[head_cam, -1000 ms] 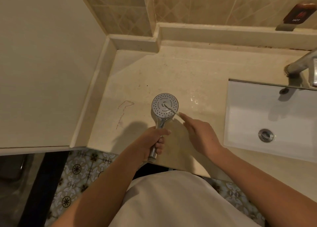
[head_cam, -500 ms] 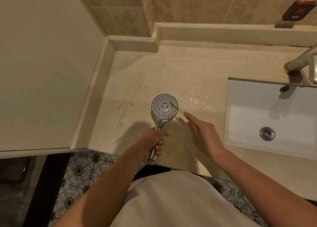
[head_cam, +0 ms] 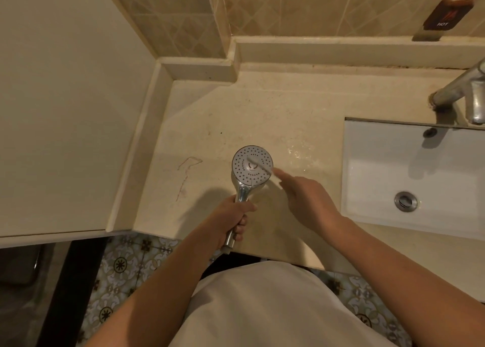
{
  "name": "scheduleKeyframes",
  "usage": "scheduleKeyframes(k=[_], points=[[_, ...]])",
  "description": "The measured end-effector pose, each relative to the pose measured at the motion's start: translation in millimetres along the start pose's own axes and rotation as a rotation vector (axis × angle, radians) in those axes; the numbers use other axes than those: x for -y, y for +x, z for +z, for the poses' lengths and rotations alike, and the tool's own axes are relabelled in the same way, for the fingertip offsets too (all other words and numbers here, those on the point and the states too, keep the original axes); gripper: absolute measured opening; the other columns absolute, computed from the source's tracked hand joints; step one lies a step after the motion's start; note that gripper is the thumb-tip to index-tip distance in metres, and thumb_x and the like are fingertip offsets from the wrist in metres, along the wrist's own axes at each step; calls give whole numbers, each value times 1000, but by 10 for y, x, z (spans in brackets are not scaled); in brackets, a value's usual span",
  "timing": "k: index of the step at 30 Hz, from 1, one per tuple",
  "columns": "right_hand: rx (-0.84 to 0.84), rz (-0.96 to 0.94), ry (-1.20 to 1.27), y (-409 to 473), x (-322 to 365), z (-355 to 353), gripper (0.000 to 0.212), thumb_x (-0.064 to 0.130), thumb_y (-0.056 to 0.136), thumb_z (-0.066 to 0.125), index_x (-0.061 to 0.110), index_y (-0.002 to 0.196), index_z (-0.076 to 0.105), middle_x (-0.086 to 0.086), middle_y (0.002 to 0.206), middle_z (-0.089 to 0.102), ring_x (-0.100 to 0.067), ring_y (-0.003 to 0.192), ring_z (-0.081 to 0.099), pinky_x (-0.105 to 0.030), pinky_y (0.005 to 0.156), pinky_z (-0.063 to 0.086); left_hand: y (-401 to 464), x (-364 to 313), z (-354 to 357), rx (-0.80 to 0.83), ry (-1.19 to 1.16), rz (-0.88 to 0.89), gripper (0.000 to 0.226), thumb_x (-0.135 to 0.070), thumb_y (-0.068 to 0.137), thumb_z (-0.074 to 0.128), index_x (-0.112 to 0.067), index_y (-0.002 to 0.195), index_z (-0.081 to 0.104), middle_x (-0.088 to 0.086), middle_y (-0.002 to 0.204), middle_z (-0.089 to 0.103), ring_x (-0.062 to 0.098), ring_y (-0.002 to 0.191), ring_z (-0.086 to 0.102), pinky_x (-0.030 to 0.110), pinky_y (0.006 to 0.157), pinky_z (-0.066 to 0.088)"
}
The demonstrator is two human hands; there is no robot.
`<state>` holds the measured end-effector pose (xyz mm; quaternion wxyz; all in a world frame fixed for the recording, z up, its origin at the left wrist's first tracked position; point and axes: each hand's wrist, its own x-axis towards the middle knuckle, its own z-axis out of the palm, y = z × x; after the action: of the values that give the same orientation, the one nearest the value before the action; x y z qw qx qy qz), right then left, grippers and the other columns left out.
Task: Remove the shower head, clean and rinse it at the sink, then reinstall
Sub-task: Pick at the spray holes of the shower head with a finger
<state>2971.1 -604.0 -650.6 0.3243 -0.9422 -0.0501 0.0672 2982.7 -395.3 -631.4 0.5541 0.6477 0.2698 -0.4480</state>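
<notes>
A chrome shower head with a round white spray face points up at me over the beige counter. My left hand is wrapped around its handle near the counter's front edge. My right hand holds a thin white brush, probably a toothbrush, whose tip lies across the spray face. The white sink with its metal drain is to the right, with the chrome faucet above it.
A raised ledge and tiled wall run along the back. A dark "HOT" sign hangs on the wall at top right. A cream panel bounds the counter on the left. Water drops glisten beside the shower head. Patterned floor tiles show below.
The brush tip has swept back and forth over the spray face, now reaching toward its upper left. My left hand has kept the shower head in the same place.
</notes>
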Motion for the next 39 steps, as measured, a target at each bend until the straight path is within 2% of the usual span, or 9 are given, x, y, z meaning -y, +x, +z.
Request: scheduleKeyframes(k=[2, 7, 13, 17, 20, 24, 30, 35, 39], points=[[-58, 104, 70, 74, -52, -66, 44, 28, 101, 36, 28, 145, 43, -11, 100, 73, -29, 83, 67, -32, 68, 48, -3, -11, -12, 7, 13, 6, 17, -19, 94, 64, -15, 108, 54, -5, 50, 45, 9, 38, 36, 21, 37, 35], [76, -93, -135, 7, 159, 1, 49, 19, 100, 45, 32, 147, 39, 1, 66, 54, -14, 46, 48, -24, 39, 34, 0, -9, -47, -13, -17, 0, 17, -19, 93, 65, -14, 104, 54, -5, 49, 43, 9, 37, 35, 21, 37, 34], [-91, 104, 7, 196, 128, -140, 57, 39, 92, 21, 25, 142, 44, -12, 83, 70, -31, 67, 61, -36, 56, 48, 11, -9, -19, 15, -4, 0, 21, -22, 93, 66, -14, 109, 54, -6, 49, 45, 8, 37, 37, 21, 36, 36], [53, -60, -160, 61, 251, -50, 55, 11, 95, 42, 31, 146, 37, -2, 67, 53, -21, 47, 47, -29, 41, 38, 26, 56, -16, -4, -8, -12, 15, -19, 95, 64, -14, 103, 52, -5, 48, 43, 9, 36, 36, 21, 36, 36], [81, -130, -249, 50, 245, -35, 54, 12, 95, 46, 31, 145, 41, 2, 65, 49, -14, 40, 39, -22, 38, 24, 45, 79, -57, -25, 6, 1, 16, -18, 94, 63, -13, 106, 53, -5, 48, 44, 9, 36, 36, 21, 37, 36], [3, 11, -193, 275, 105, -163, 52, 20, 96, 39, 31, 146, 37, -11, 86, 66, -33, 67, 61, -34, 54, 48, 69, 84, -38, -30, 26, 21, 16, -18, 94, 64, -13, 104, 53, -5, 48, 45, 9, 36, 37, 22, 37, 36], [138, -233, -321, 89, 274, -122, 64, 1, 80, 61, 29, 137, 52, 10, 64, 34, -1, 36, 14, -16, 37, 6, 83, 160, -31, -18, 41, -21, 15, -18, 96, 61, -14, 108, 53, -5, 48, 45, 9, 36, 36, 21, 37, 35], [59, -21, -326, 330, 147, -247, 64, 9, 88, 52, 36, 144, 37, -3, 73, 54, -26, 54, 51, -26, 46, 31, 81, 115, -6, -24, 75, 8, 13, -18, 95, 63, -13, 103, 55, -4, 47, 46, 9, 36, 37, 21, 38, 35], [98, -127, -305, 181, 247, -195, 59, 4, 88, 54, 34, 138, 43, 1, 66, 47, -18, 41, 36, -25, 38, 32, 71, 142, 28, -9, 70, -1, 14, -20, 95, 63, -15, 105, 55, -5, 47, 46, 9, 36, 37, 21, 38, 35]])
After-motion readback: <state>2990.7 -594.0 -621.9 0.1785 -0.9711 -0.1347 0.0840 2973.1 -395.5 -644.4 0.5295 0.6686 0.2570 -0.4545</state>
